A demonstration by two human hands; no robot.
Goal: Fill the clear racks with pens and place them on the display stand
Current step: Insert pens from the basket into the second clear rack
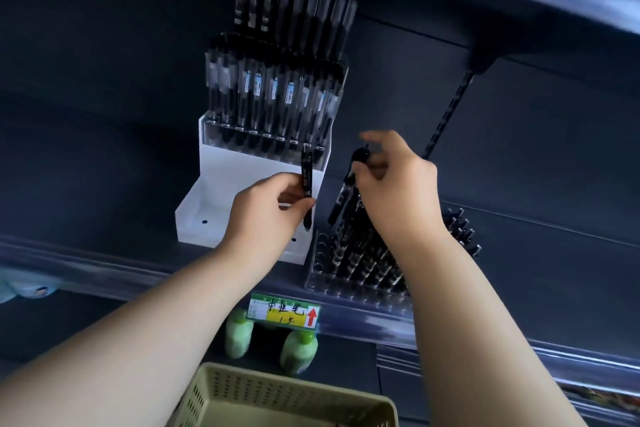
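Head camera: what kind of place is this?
Probably a shop's stationery shelf: a handwritten price tag clips to the shelf edge, a white display stand holds rows of pens, and green bottles stand below.

price tag (pixel 283 314): green and yellow, red arrow, on shelf edge (pixel 104 267) | two green bottles (pixel 298 352): just below tag | perforated basket (pixel 284 399): below tag, nearer camera | slotted rail (pixel 450 107): above and right of tag

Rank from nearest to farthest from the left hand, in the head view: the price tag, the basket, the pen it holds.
1. The pen, gripped in the left hand.
2. The price tag, on the shelf edge below.
3. The basket, lowest in view.
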